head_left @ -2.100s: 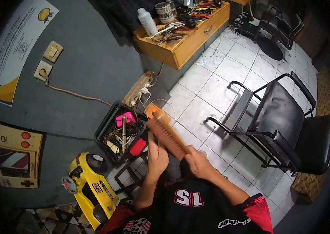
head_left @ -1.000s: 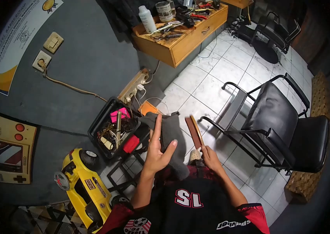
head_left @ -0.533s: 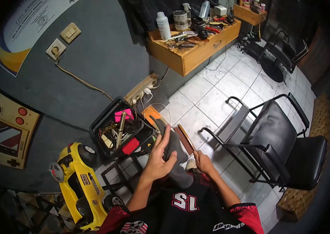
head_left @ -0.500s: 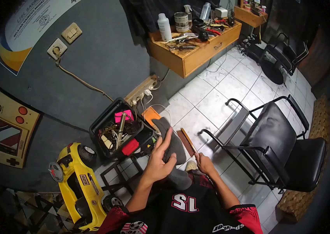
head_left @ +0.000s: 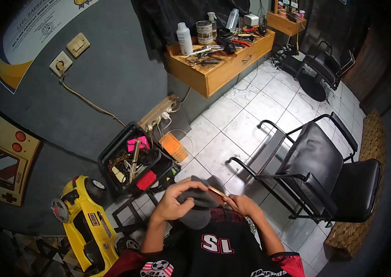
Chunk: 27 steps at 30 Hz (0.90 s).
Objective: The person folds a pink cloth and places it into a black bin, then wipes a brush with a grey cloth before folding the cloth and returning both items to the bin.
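Close to my body, my left hand [head_left: 177, 201] grips a dark grey cloth-like item [head_left: 196, 215], its fingers curled over the upper part. My right hand [head_left: 243, 204] is closed round the handle of a brush [head_left: 217, 191] with a light wooden back. The brush lies against the right side of the grey item, and its bristles are mostly hidden. Both hands are close together in front of the black shirt [head_left: 195, 251].
A black bin of tools [head_left: 108, 161] and an orange basket [head_left: 175, 147] stand ahead of my left hand. A yellow toy car [head_left: 84, 221] is at the left, a black chair [head_left: 313, 152] at the right. A wooden shelf [head_left: 232, 69] holds bottles and tools.
The grey item has been drawn closer to my body and lowered. The brush, earlier apart from it at the right, now touches it. The view has shifted slightly.
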Tool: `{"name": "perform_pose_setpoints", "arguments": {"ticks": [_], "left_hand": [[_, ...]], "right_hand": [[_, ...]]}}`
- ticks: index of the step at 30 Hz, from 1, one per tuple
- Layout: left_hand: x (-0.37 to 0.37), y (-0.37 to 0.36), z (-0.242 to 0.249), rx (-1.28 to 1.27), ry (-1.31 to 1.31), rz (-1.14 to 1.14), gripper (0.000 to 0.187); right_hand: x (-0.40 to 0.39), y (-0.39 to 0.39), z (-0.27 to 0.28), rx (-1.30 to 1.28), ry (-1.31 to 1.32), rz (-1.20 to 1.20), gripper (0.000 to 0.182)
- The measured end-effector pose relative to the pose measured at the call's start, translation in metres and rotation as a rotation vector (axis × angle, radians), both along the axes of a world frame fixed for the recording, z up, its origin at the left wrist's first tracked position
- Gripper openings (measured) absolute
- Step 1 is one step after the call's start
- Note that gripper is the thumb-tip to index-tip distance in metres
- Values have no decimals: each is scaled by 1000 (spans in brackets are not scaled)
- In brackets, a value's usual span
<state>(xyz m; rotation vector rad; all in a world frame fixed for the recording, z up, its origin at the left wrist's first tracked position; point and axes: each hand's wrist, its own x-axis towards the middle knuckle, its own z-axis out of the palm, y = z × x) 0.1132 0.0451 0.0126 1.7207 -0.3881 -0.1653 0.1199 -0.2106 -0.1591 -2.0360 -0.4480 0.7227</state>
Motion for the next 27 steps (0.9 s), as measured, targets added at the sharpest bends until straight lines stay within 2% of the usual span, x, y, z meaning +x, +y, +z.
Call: {"name": "perform_pose_setpoints", "arguments": {"ticks": [1,2,4,6,8,10,11,13,14,15,16,18,19,20,22,23,24,25,27], "left_hand": [[1,2,5,90,-5,-3,38],[-2,3,5,91,-3,1,38],[-4,6,3,-21,77,12,39],[-5,8,1,-80,122,21,39],[-3,6,-3,-1,63,33,39],[-3,0,-5,-25,109,50,39],[-4,-4,-5,-41,157,67,40],[-3,-19,-6,-133,154,149,42],[-1,-23,-6,-227,141,224,43],[2,-20,-11,-125,29,231,49],[5,-20,-13,-128,25,240,49],[12,-22,-14,135,-171,212,52],[10,-26,-18,160,-185,249,58],[13,-24,-15,158,-197,254,58],[8,-20,-2,49,-162,317,62],[8,-19,5,-71,-86,330,67],[9,-19,8,-73,-87,333,67],[12,-18,11,-49,-135,355,69],[18,-15,5,-39,-193,365,75]], "right_hand": [[-3,-8,-16,-255,-43,31,49],[-8,-15,-27,-254,-41,35,49],[-11,-23,-35,-607,-47,-148,51],[-8,-25,-33,-562,-82,-208,51],[-3,-27,-16,-526,-116,-273,51],[-1,-6,38,74,-8,-459,45],[-6,4,51,72,-3,-454,45],[-16,24,74,457,-102,-441,38],[-20,30,89,380,-101,-361,30],[-19,40,87,357,-153,-312,28],[-20,49,80,334,-204,-260,25],[-22,57,48,355,-189,-312,22],[-20,57,32,284,-262,-357,22],[-12,57,16,214,-336,-406,23],[4,50,-35,175,-300,-490,29],[8,34,-77,-2,-305,-374,33],[12,29,-75,-176,-311,-253,37],[14,27,-73,-174,-321,-248,37],[7,22,-50,7,245,-472,45]]}}
